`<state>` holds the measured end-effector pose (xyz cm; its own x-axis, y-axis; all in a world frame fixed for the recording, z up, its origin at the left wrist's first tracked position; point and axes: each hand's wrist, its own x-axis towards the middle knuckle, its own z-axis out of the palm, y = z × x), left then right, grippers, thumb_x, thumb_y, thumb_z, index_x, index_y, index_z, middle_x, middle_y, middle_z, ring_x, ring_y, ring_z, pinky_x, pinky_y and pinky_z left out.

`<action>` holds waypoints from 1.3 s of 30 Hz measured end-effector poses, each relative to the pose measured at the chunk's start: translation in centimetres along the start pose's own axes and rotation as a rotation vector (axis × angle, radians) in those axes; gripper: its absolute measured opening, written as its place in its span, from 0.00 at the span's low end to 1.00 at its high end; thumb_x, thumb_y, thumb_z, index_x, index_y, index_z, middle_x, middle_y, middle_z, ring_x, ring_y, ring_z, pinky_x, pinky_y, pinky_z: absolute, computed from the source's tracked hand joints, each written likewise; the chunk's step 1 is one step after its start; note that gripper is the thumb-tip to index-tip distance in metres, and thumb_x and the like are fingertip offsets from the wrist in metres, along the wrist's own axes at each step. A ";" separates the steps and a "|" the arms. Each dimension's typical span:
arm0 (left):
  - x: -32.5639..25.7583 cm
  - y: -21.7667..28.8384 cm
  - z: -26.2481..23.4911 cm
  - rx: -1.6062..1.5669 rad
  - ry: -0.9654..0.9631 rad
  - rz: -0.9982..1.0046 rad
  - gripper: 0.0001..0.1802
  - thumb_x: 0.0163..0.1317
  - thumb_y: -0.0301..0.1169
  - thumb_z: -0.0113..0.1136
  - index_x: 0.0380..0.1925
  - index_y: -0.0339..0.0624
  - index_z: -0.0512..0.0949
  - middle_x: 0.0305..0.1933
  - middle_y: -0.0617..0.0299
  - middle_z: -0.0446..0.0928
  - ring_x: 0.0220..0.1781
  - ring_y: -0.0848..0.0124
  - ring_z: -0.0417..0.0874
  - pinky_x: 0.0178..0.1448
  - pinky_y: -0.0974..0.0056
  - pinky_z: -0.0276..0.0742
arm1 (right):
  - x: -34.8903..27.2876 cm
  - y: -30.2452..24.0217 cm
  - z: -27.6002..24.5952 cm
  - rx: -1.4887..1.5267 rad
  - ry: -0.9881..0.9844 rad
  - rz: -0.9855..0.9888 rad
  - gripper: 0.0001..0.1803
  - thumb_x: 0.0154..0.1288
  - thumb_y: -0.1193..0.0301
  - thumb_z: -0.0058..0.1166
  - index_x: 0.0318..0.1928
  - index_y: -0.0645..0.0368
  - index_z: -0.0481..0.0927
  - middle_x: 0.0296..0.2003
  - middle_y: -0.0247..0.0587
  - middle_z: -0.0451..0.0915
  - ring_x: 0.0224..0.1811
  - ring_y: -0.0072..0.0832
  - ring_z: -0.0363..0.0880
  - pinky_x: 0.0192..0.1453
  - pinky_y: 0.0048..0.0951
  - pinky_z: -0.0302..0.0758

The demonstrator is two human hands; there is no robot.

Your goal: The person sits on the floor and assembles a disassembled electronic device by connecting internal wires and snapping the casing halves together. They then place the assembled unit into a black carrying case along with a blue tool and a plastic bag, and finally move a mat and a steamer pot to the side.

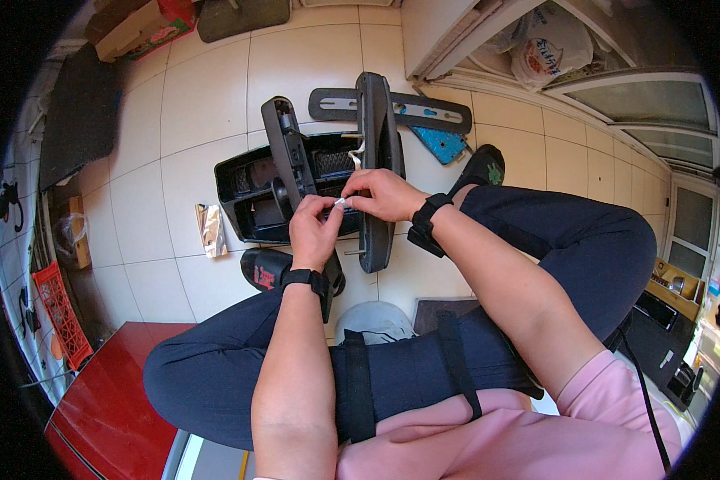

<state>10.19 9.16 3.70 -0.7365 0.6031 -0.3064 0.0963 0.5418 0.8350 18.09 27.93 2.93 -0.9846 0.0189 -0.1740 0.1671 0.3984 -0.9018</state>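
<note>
Both my hands meet over a black plastic housing (pixel 234 228) on the tiled floor. My left hand (pixel 315 227) pinches a small white piece (pixel 340 202) between thumb and fingertips. From the other side, my right hand (pixel 382 197) has its fingers closed on the same piece, whose exact kind is too small to tell. A white strip (pixel 358 154) shows just beyond my right hand, beside a long black bar (pixel 376 96) lying across the housing. Another dark bar with a round knob (pixel 282 132) leans over the housing on the left.
Behind lie a slotted black-and-grey plate (pixel 336 104) and a blue board (pixel 442 146). A crumpled gold wrapper (pixel 211 232) lies left of the housing. My slippered feet flank it. A red crate (pixel 62 314) and a red panel (pixel 120 392) stand at left, a glass-doored cabinet (pixel 648 104) at right.
</note>
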 end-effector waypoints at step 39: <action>1.3 -0.5 -1.8 -0.098 -0.147 -0.040 0.11 0.64 0.32 0.68 0.38 0.33 0.87 0.37 0.58 0.83 0.41 0.70 0.82 0.48 0.66 0.76 | 0.8 -0.2 -1.0 -0.007 -0.062 0.072 0.12 0.64 0.66 0.64 0.42 0.60 0.87 0.37 0.50 0.84 0.42 0.49 0.82 0.47 0.42 0.78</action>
<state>7.96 8.63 3.70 -0.6318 0.6653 -0.3978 -0.0023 0.5115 0.8593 17.21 28.76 3.36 -0.9648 -0.0090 -0.2628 0.2368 0.4047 -0.8832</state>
